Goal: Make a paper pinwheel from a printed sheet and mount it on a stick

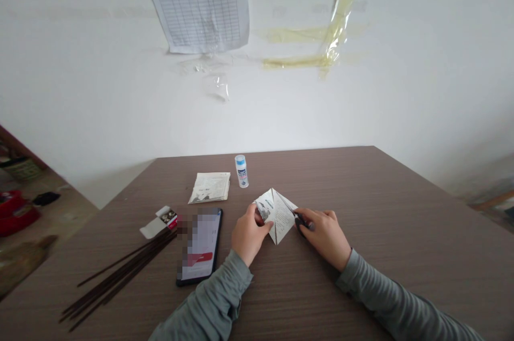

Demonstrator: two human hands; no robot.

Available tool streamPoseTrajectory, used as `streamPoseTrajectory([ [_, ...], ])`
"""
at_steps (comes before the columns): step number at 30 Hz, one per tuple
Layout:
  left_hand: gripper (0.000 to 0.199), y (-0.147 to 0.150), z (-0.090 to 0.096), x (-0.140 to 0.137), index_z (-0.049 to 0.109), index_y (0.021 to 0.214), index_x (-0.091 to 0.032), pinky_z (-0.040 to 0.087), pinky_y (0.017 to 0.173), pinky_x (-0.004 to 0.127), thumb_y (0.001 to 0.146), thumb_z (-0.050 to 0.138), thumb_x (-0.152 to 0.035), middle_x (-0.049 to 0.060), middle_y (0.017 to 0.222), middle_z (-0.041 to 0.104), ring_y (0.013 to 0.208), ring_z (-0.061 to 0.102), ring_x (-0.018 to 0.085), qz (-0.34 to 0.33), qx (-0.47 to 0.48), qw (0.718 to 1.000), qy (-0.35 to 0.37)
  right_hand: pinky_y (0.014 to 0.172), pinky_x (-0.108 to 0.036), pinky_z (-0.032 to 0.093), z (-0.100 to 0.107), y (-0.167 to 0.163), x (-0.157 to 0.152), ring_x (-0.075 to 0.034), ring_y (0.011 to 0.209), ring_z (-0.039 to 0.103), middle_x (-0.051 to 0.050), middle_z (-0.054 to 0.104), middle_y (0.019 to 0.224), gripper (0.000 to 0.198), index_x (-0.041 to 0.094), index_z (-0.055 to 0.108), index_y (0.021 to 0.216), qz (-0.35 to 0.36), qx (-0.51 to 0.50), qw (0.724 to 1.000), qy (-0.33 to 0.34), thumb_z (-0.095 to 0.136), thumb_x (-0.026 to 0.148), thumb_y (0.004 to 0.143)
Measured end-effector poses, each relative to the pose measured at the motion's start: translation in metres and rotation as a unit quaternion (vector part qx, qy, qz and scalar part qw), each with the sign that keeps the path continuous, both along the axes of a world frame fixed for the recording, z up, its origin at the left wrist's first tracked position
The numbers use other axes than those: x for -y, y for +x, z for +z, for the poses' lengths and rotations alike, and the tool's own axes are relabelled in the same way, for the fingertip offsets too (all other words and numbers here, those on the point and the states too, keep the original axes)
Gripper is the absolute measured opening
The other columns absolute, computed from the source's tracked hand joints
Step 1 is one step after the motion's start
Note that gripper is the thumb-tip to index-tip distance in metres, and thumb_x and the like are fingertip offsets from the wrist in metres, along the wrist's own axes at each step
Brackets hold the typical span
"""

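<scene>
My left hand (pixel 249 231) pinches the left side of a folded piece of newsprint (pixel 284 220), its thumb lying on top of the paper. The paper is a small diamond shape with a crease down the middle. My right hand (pixel 323 234) closes around a pair of small dark scissors (pixel 300 222) at the paper's right corner. Their blades are mostly hidden, so I cannot tell whether they are cutting into the paper. Just beyond the paper stands a clear glue bottle (pixel 241 172) with a blue top.
A stack of folded newsprint (pixel 210 188) lies at the back left. Nearer are a phone (pixel 203 244), an opened small box (pixel 163 220) and several thin dark sticks (pixel 124 274). Behind the table (pixel 401 255) rises a white wall with a taped printed sheet (pixel 198 9).
</scene>
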State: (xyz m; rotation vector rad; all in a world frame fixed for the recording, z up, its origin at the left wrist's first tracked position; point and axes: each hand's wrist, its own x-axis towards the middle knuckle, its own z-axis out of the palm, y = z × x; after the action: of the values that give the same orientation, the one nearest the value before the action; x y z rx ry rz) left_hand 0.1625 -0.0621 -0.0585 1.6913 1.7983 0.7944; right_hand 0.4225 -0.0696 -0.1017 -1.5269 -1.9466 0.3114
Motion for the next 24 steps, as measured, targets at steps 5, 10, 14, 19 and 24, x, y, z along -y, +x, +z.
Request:
streamPoseTrajectory([
  [5, 0.071, -0.007, -0.008, -0.001, 0.074, 0.165, -0.022, 0.068, 0.104, 0.045, 0.099, 0.1, -0.018, 0.012, 0.127, 0.094, 0.134, 0.09, 0.041, 0.01, -0.066, 0.997, 0.044, 0.107, -0.054, 0.062, -0.001, 0.002, -0.003, -0.037, 0.102, 0.094, -0.008, 0.099, 0.105, 0.042, 0.031, 0.1, 0.135, -0.007, -0.013, 1.0, -0.009, 0.075, 0.03, 0.101],
  [10, 0.076, -0.014, -0.021, -0.005, 0.083, 0.166, -0.025, 0.063, 0.139, 0.066, 0.093, 0.102, -0.015, 0.023, 0.173, 0.081, 0.166, 0.075, 0.051, -0.042, -0.132, 0.982, 0.131, 0.109, -0.054, 0.061, -0.002, 0.004, -0.006, -0.038, 0.105, 0.094, -0.009, 0.101, 0.108, 0.044, 0.031, 0.1, 0.137, -0.006, -0.018, 1.0, -0.013, 0.075, 0.029, 0.102],
  [14, 0.048, -0.014, -0.025, -0.007, 0.096, 0.146, -0.026, 0.059, 0.146, 0.07, 0.1, 0.099, -0.016, 0.022, 0.18, 0.081, 0.178, 0.067, 0.053, -0.095, -0.162, 0.974, 0.123, 0.112, -0.054, 0.06, -0.002, 0.006, -0.007, -0.038, 0.11, 0.095, -0.01, 0.101, 0.113, 0.046, 0.028, 0.099, 0.142, 0.001, -0.017, 1.0, -0.024, 0.073, 0.027, 0.104],
  [19, 0.033, -0.014, -0.028, -0.007, 0.102, 0.137, -0.032, 0.066, 0.139, 0.068, 0.105, 0.098, -0.026, 0.016, 0.161, 0.094, 0.165, 0.077, 0.048, -0.122, -0.162, 0.973, 0.112, 0.107, -0.048, 0.064, -0.004, 0.008, -0.009, -0.035, 0.108, 0.097, -0.006, 0.1, 0.107, 0.037, 0.028, 0.094, 0.135, -0.031, -0.046, 0.998, -0.017, 0.081, 0.023, 0.1],
  [24, 0.034, -0.012, -0.028, -0.003, 0.103, 0.14, -0.035, 0.068, 0.135, 0.064, 0.107, 0.097, -0.029, 0.014, 0.158, 0.094, 0.157, 0.079, 0.045, -0.152, -0.165, 0.967, 0.119, 0.106, -0.051, 0.068, -0.005, 0.013, -0.012, -0.036, 0.104, 0.096, -0.007, 0.098, 0.106, 0.017, 0.028, 0.088, 0.116, -0.042, -0.083, 0.996, 0.014, 0.087, 0.03, 0.099],
])
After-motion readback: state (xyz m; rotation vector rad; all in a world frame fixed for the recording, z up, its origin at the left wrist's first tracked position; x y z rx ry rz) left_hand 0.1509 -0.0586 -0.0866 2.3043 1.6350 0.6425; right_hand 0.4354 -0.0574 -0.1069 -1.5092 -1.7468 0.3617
